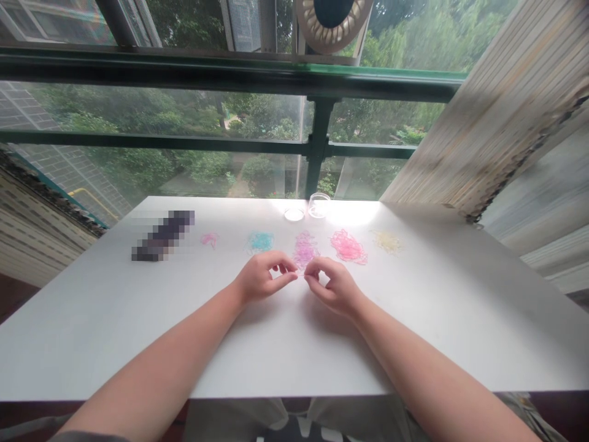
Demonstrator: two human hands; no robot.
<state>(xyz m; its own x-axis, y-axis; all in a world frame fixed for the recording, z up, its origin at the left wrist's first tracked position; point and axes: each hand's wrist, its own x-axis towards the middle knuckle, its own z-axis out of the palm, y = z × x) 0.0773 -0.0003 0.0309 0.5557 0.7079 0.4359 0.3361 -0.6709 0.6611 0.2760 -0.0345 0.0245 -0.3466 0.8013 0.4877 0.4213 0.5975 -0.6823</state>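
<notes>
My left hand [267, 275] and my right hand [335, 283] meet over the middle of the table, fingertips pinched close together. Between the two pinches runs a short, thin pink rubber band [300, 275], gripped from both sides. Just beyond my fingers lies a loose pile of purple rubber bands [304, 245], partly covered by the hands. To its right is a pile of bright pink rubber bands [348, 245], then a pale yellow one [387, 241]. On the left are a turquoise pile [260, 240] and a small pink-purple cluster [210, 239].
A clear round container [319, 206] stands near the table's far edge, with a flat round lid [294, 214] beside it. A dark pixelated object [163, 236] lies at the left. Beyond the white table [138, 344] are a green-framed window [317, 141] and a curtain [464, 116].
</notes>
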